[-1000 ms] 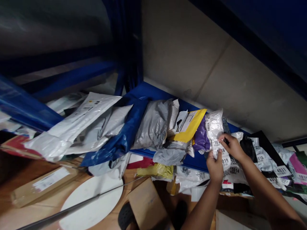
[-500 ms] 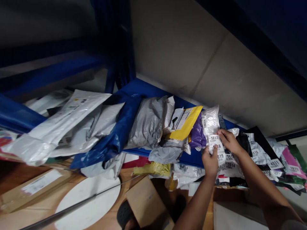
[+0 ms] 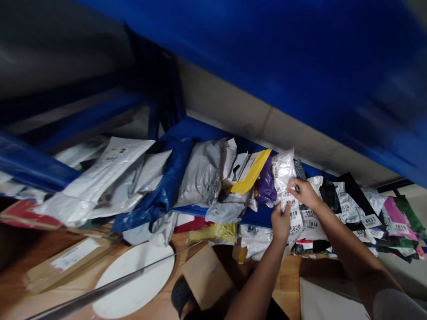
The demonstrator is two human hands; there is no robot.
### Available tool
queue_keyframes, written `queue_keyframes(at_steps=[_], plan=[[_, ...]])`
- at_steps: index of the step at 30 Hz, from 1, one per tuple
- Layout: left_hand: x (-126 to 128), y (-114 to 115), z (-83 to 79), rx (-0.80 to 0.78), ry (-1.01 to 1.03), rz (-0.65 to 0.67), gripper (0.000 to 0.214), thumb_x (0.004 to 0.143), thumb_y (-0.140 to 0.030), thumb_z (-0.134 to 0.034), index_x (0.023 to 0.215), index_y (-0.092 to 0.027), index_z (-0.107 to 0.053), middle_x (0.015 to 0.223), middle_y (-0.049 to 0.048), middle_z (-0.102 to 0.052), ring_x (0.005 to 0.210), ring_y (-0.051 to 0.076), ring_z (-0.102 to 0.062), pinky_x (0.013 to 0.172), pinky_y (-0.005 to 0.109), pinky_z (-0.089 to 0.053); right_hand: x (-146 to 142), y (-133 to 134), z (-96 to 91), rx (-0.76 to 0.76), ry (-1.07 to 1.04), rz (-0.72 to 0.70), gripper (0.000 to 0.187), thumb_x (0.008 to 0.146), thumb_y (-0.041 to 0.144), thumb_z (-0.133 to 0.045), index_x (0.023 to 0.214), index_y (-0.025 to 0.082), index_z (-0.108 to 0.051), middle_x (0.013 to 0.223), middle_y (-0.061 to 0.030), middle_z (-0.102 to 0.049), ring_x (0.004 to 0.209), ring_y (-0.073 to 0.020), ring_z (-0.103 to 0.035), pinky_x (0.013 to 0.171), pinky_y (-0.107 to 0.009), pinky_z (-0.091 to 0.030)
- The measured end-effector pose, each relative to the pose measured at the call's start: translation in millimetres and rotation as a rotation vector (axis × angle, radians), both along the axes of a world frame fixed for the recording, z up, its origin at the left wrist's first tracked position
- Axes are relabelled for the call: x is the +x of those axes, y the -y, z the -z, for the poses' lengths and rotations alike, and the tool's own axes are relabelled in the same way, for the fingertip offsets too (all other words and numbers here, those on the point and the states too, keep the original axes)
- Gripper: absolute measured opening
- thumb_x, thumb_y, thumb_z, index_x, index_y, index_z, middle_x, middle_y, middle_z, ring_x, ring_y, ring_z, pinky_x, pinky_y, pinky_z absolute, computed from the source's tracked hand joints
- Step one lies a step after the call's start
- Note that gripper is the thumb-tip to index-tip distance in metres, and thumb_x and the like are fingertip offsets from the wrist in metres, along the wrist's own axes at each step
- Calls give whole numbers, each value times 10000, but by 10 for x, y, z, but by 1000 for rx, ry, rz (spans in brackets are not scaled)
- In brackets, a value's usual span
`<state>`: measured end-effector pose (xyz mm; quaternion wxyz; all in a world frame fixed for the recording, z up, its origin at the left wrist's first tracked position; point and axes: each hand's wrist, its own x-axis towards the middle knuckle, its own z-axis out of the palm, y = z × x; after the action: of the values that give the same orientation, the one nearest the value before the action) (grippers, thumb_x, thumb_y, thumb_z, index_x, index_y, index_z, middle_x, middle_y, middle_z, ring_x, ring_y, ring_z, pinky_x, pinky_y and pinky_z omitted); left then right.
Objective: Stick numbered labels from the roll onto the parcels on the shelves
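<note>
Numbered white tags [image 3: 302, 218] lay half fanned; both hands, left [image 3: 280, 221] and right [image 3: 304, 194], pinched one tagged parcel [image 3: 283, 173], others beyond unchecked

Hands on numbered parcels
Left hand [image 3: 280, 221] and right hand [image 3: 304, 192] pinch a white labelled parcel [image 3: 284, 174] on the blue shelf [image 3: 200, 130].

Upper shelf [image 3: 300, 66] smears into blur; the right hand [image 3: 305, 193] covers part of the numbered label [image 3: 289, 200], its digits unreadable.
</note>
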<state>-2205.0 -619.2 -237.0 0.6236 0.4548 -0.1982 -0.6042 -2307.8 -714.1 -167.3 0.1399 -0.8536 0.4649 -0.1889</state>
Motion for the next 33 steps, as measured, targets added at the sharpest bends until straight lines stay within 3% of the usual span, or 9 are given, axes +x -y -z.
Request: queue_keyframes(at_steps=[5, 8, 11, 13, 15, 19, 22, 25, 33], plan=[[272, -380, -56, -11, 185, 119, 392, 755, -559, -674, 757, -170, -717, 622, -3, -668, 591, 158, -584, 578, 252, -450, 28, -85, 33, -103, -136, -91, 89, 875, 206, -581, 792, 214, -614, 761, -37, -612, 783, -209, -597, 743, -314, -488], [460, -671, -146, -100, 371, 214, 398, 806, -552, -630, 656, -187, -682, 526, -16, -584, 513, 141, -525, 511, 241, -401, 67, -131, -12, -221, -174, -32, 73, 846, 197, -598, 876, 208, -663, 992, -111, -623, 962, -272, -583, 826, -390, -505], [605, -770, -229, -264, 492, 117, 398, 849, -538, -588, 716, -189, -723, 815, 61, -708, 758, 192, -643, 678, 272, -489, 199, -157, -105, -264, -86, -79, 353, 815, 157, -580, 1157, 212, -654, 1322, -160, -533, 1207, -329, -497, 990, -504, -452], [649, -686, -253, -284, 462, 4, 403, 851, -549, -573, 780, -186, -734, 972, 87, -714, 892, 215, -651, 790, 298, -500, 330, -161, -156, -142, -5, -284, 460, 818, 119, -521, 1249, 244, -621, 1362, -123, -549, 1270, -294, -480, 1073, -514, -395], [639, -519, -245, -188, 357, -97, 423, 816, -582, -592, 817, -178, -716, 880, 72, -712, 821, 206, -647, 761, 300, -503, 456, -155, -175, 89, 64, -425, 422, 843, 123, -463, 1189, 264, -658, 1257, -81, -644, 1199, -245, -557, 1059, -464, -418], [520, -158, -169, 32, 77, -297, 480, 681, -613, -697, 878, -176, -677, 794, 36, -712, 731, 190, -654, 692, 280, -505, 607, -145, -144, 426, 216, -308, 266, 937, 316, -454, 997, 210, -690, 986, -59, -725, 932, -211, -660, 838, -335, -508], [460, -4, -93, 129, 24, -352, 452, 697, -628, -674, 740, -180, -635, 668, 22, -676, 657, 192, -655, 629, 279, -496, 665, -159, -102, 442, 304, -246, 296, 909, 470, -528, 893, 198, -644, 826, -20, -694, 798, -184, -644, 707, -271, -487], [450, 49, -34, 192, 6, -375, 419, 723, -599, -672, 649, -193, -598, 574, 14, -634, 607, 200, -655, 583, 285, -489, 730, -167, -37, 361, 328, -194, 286, 898, 469, -524, 824, 204, -602, 730, 7, -648, 706, -163, -613, 648, -254, -457], [373, 100, -22, 223, -111, -452, 331, 740, -526, -683, 775, -209, -597, 710, 25, -697, 672, 188, -696, 662, 307, -543, 845, -61, 149, 249, 283, -50, 108, 763, 304, -612, 807, 209, -642, 660, 17, -647, 630, -158, -607, 614, -258, -475]])
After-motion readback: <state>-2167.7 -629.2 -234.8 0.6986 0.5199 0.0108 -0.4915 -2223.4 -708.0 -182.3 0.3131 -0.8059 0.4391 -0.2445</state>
